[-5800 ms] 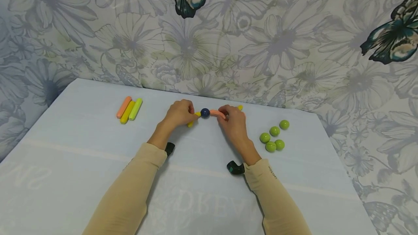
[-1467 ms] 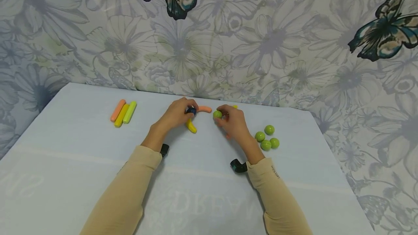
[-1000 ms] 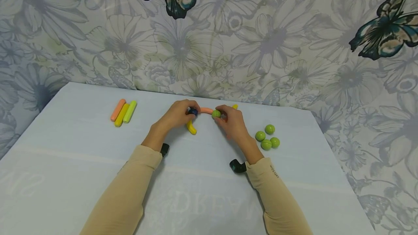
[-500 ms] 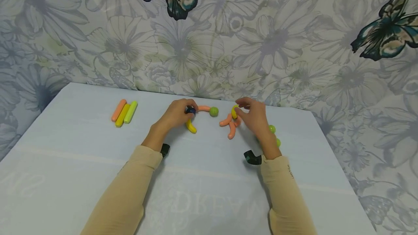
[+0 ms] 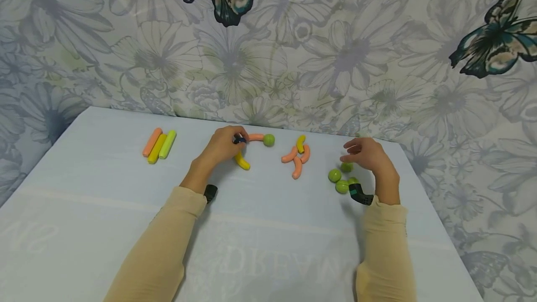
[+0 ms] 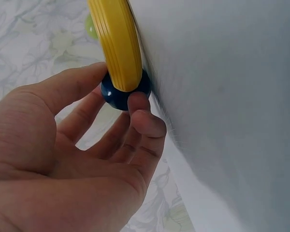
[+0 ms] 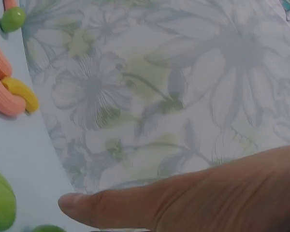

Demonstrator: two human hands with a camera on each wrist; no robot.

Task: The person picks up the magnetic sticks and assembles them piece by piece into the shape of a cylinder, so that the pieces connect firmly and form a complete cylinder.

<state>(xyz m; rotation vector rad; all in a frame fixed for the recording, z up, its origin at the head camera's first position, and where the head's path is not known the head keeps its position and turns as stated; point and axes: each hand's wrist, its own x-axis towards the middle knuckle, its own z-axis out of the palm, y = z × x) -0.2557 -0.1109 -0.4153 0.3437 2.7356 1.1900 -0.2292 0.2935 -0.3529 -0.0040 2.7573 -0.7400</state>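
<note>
From the head camera, the left hand (image 5: pixel 222 146) curled its grip round a dark blue ball (image 5: pixel 239 140), holding it against the surface (image 5: pixel 105 190). A yellow curved stick (image 5: pixel 242 161) ran from that ball towards the person, and an orange curved stick (image 5: pixel 255 137) ran rightward to a green ball (image 5: pixel 269 140) at its end. The right hand (image 5: pixel 367 155) hovered with relaxed, loosely spread fingers just above a cluster of green balls (image 5: pixel 334 175), holding nothing; part of the cluster was hidden behind the wrist. Between the hands lay loose curved pieces (image 5: pixel 297 157), well apart from either grip. Three straight sticks (image 5: pixel 159 143) lay far left.

In the left wrist view, fingertips (image 6: pixel 137 104) and thumb pinched the dark blue ball (image 6: pixel 117 95), with the yellow curved stick (image 6: pixel 117 43) joined to it.

In the right wrist view, only one straight finger (image 7: pixel 135 205) showed; the rest of the hand was cut off. Green balls (image 7: pixel 1 200) sat at the frame's lower left edge, near the fingertip but apart.
</note>
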